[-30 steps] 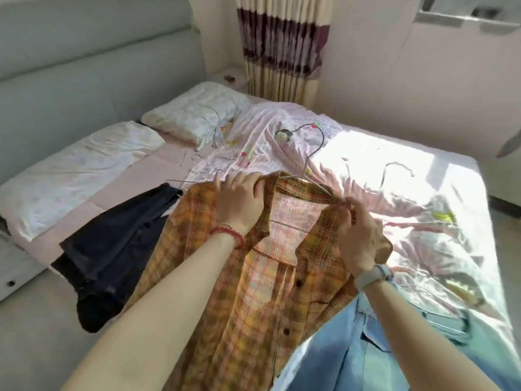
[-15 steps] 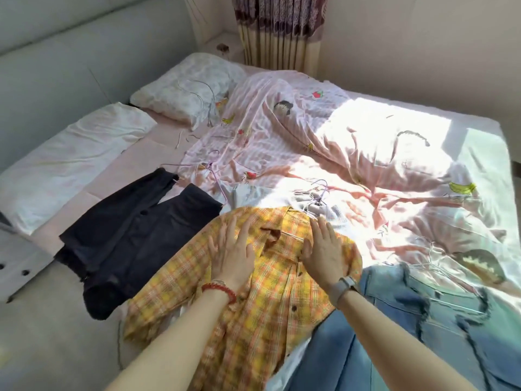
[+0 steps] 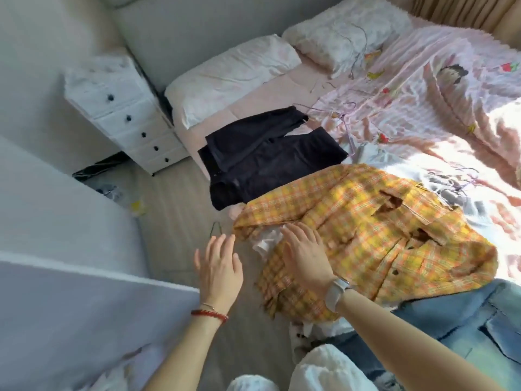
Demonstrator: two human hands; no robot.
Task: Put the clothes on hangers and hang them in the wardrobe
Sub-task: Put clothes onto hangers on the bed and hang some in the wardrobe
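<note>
- Yellow plaid shirt sprawls rumpled, collar open, at the bed edge, beside black garment.
- Left hand hovers flat, fingers spread, empty.
- Right hand lies flat on the shirt's hem.

A wide bed with a pale pink sheet carries two white pillows at its head, a rumpled pink striped quilt, a black folded garment, a yellow checked shirt spread flat, light blue denim and thin purple wire hangers
</note>
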